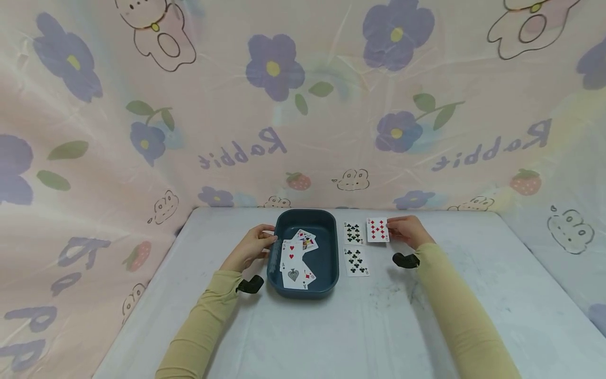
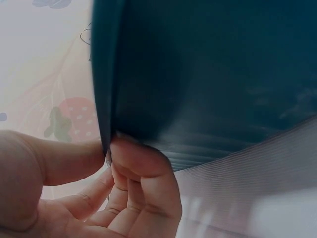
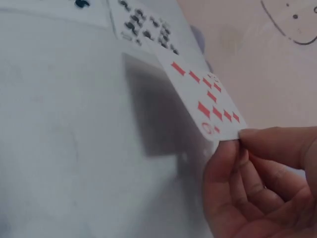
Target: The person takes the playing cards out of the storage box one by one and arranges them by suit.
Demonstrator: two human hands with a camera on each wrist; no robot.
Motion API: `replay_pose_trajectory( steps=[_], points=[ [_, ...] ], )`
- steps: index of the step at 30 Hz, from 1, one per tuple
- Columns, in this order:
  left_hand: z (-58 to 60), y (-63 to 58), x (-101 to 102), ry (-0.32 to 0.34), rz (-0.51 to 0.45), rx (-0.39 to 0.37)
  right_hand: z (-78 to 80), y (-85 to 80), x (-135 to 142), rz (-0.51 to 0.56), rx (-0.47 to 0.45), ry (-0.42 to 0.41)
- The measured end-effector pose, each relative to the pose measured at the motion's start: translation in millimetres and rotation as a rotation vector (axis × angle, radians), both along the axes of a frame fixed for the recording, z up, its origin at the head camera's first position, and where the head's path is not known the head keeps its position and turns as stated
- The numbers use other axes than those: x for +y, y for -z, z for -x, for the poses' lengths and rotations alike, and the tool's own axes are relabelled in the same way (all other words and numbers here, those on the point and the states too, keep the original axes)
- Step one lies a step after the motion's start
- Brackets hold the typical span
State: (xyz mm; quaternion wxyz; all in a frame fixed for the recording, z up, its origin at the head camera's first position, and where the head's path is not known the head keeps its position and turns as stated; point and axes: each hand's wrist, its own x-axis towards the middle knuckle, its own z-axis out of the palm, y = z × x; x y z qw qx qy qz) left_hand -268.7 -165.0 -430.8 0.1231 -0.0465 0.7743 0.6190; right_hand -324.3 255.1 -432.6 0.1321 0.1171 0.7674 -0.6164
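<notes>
At the left side of a dark blue tub [image 1: 331,252], my left hand [image 1: 248,247] pinches the rim between thumb and forefinger, as the left wrist view also shows. Playing cards [image 1: 293,257] lie face up inside the tub, with hearts, an ace of spades and a face card among them. My right hand [image 1: 408,230] holds a diamonds card [image 1: 377,230] by its right edge, thumb above and finger below. In the right wrist view that card [image 3: 208,99] is tilted over the table and casts a shadow. Two clubs cards, one upper [image 1: 353,233] and one lower [image 1: 356,262], lie right of the tub.
A white table [image 1: 369,331] carries everything. Behind it and at both sides hangs a curtain [image 1: 326,137] printed with flowers and rabbits. Dark camera mounts [image 1: 405,260] stick out from both wrists.
</notes>
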Motion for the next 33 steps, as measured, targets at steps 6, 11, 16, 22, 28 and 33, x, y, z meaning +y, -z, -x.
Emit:
replay_pose_trajectory(
  steps=[6, 11, 16, 22, 28, 33],
  points=[
    [0.2, -0.7, 0.2, 0.003, 0.001, 0.006, -2.0, 2.1, 1.4, -0.021, 0.001, 0.006],
    [-0.6, -1.2, 0.7, 0.003, 0.002, 0.002, 1.8, 8.9, 1.8, -0.036, 0.005, 0.025],
    [-0.5, -0.1, 0.4, -0.001, -0.002, 0.005, 5.5, 14.3, 0.3, -0.064, 0.015, 0.049],
    [0.1, 0.5, 0.0, 0.002, 0.007, 0.008, 4.8, 13.4, -4.3, -0.084, 0.043, 0.063],
    [-0.7, -0.9, 0.5, -0.002, 0.011, 0.001, 2.9, 10.3, -8.3, -0.118, 0.065, 0.074],
    [-0.4, -1.1, 0.9, -0.001, 0.010, 0.002, 1.1, 8.9, -10.4, -0.156, 0.076, 0.071]
  ],
)
